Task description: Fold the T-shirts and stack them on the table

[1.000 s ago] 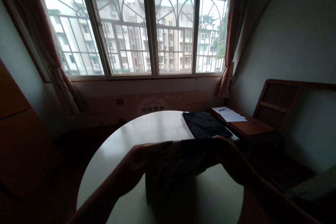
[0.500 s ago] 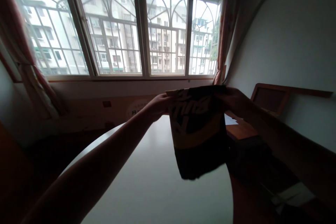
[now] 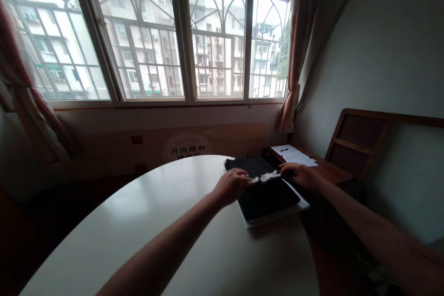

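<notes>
A black folded garment (image 3: 268, 199), likely a T-shirt, lies on a flat white stack or board (image 3: 275, 216) near the right rim of the white round table (image 3: 166, 222). A strip of white lettering or pattern shows along its raised middle edge. My left hand (image 3: 231, 187) is closed on the left end of that edge, its fingers curled over it. At the other end, my right hand (image 3: 301, 175) pinches the edge. Behind them more black cloth (image 3: 251, 165) lies on the same pile; whether it is a separate piece I cannot tell.
White papers (image 3: 294, 155) with a dark pen-like item lie on a wooden table (image 3: 333, 173) beyond my right hand. A wooden chair back or frame (image 3: 360, 138) leans by the right wall. A cardboard panel (image 3: 222, 141) with printed characters stands under the barred window (image 3: 218, 41).
Both hands have come down with the garment, which hung upright showing lettering and a yellow band. It now lies flat on the white stack. The view has shifted slightly.
</notes>
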The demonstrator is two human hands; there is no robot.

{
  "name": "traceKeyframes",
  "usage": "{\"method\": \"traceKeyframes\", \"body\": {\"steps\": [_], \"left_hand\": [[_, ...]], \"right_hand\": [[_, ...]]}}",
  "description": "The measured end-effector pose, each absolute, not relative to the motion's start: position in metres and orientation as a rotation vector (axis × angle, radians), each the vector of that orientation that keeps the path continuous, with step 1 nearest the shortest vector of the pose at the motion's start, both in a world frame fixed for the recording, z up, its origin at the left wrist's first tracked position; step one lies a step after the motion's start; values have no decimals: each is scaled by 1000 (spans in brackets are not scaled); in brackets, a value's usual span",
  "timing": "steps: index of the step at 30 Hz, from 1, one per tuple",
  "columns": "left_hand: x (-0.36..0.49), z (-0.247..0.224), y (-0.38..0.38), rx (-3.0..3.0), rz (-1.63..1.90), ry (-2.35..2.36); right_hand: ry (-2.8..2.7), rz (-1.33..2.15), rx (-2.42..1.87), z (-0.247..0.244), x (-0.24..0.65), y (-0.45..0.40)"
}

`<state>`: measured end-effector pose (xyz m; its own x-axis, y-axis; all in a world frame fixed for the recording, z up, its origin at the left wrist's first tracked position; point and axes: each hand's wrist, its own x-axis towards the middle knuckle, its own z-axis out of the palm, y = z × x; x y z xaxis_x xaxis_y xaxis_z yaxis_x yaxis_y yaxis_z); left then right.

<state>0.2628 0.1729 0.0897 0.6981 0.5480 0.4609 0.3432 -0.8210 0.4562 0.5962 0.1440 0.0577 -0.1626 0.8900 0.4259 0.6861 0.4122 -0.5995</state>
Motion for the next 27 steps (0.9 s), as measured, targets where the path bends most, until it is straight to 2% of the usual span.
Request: {"method": "traceKeyframes", "body": {"steps": [3, 6, 13, 18, 21, 27], "left_hand": [[265, 22, 160, 2879, 684, 630], [265, -6, 153, 2877, 736, 620], [269, 7, 151, 2846, 733, 530], [266, 8, 142, 2980, 525, 506], [250, 14, 131, 2999, 449, 511], [186, 21, 105, 2956, 351, 617]], "right_hand": [[-2028, 290, -1514, 2, 600, 122], [-1977, 187, -1566, -22, 599, 110], [-1987, -22, -1599, -5, 607, 110], [-2066, 132, -1721, 3, 613, 106], [-2082, 212, -1805, 9, 608, 98], [-2047, -17, -1747, 45, 561, 80]]}}
